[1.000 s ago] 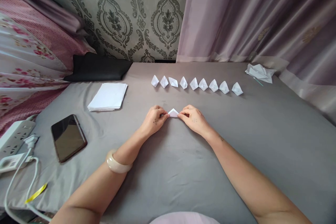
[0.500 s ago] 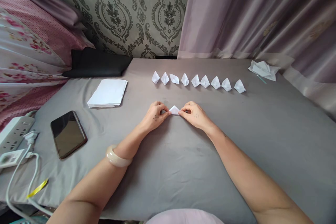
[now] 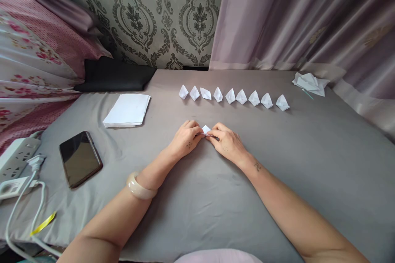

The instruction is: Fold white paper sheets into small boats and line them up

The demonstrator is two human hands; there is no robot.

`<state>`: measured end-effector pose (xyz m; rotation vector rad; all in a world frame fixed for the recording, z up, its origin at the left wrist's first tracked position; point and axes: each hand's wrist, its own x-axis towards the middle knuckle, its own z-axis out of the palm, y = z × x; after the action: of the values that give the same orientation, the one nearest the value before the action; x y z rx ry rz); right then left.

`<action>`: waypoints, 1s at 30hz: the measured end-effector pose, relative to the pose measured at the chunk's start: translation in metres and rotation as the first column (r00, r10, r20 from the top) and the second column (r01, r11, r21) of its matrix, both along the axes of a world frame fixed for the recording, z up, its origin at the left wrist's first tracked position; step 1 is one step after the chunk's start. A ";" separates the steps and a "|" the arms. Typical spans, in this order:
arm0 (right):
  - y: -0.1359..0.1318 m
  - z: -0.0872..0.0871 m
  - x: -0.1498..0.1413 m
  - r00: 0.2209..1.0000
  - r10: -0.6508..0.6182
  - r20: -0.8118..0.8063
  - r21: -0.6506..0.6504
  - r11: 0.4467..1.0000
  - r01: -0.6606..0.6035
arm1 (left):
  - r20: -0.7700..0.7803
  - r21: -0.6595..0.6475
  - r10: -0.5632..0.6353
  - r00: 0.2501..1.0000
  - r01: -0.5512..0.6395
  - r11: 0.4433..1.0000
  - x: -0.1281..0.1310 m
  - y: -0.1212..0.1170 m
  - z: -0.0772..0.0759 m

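Note:
A small piece of folded white paper [image 3: 206,129] is pinched between my two hands at the middle of the cloth-covered table. My left hand [image 3: 187,137] is closed on its left side, thumb and fingers pressed together. From the right, my right hand [image 3: 226,141] grips the other side the same way. The paper's pointed top shows above the fingers; its lower edge is partly covered by them. Beyond my hands stands a row of several folded paper boats [image 3: 230,96].
On the left lie a stack of white paper [image 3: 127,109], a phone [image 3: 80,159] and a power strip [image 3: 18,154] with cables. A black folded cloth [image 3: 115,74] sits at the back left. Crumpled paper [image 3: 310,83] and a thin green stick [image 3: 307,94] rest at the far right.
My hands have drawn closer together on the folded paper, and the fingers now cover more of its lower edge. The paper boats stay where they were.

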<state>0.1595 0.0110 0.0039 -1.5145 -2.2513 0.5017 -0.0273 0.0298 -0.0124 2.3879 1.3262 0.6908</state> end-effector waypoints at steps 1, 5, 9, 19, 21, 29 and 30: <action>0.000 0.000 -0.001 1.000 -0.005 0.010 0.004 1.000 0.005 | 0.009 -0.023 0.009 1.000 -0.009 1.000 0.000 0.000 0.001; 0.002 0.001 -0.007 0.999 -0.041 0.033 -0.007 0.999 0.042 | 0.052 -0.107 0.074 0.996 -0.068 0.992 0.000 -0.001 0.003; 0.007 0.002 -0.008 0.997 -0.076 -0.008 -0.081 0.994 0.075 | 0.098 -0.158 0.128 0.987 -0.111 0.981 -0.001 0.000 0.004; 0.013 0.006 -0.008 0.991 -0.135 0.018 -0.156 0.978 0.136 | 0.119 -0.213 0.200 0.973 -0.172 0.962 -0.001 0.001 0.004; 0.014 0.006 -0.005 0.993 -0.119 -0.007 -0.155 0.981 0.116 | 0.119 -0.226 0.204 0.972 -0.174 0.958 -0.001 0.001 0.006; 0.021 0.005 0.005 0.988 -0.141 -0.067 -0.231 0.965 0.122 | 0.119 -0.279 0.172 0.978 -0.133 0.951 -0.004 0.001 0.012; 0.021 0.006 0.004 0.988 -0.142 -0.053 -0.223 0.967 0.127 | 0.130 -0.291 0.177 0.976 -0.133 0.947 -0.005 0.001 0.012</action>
<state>0.1637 0.0316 0.0095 -1.7154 -2.0786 0.7695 -0.0323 0.0306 -0.0007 1.9827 1.4500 0.6646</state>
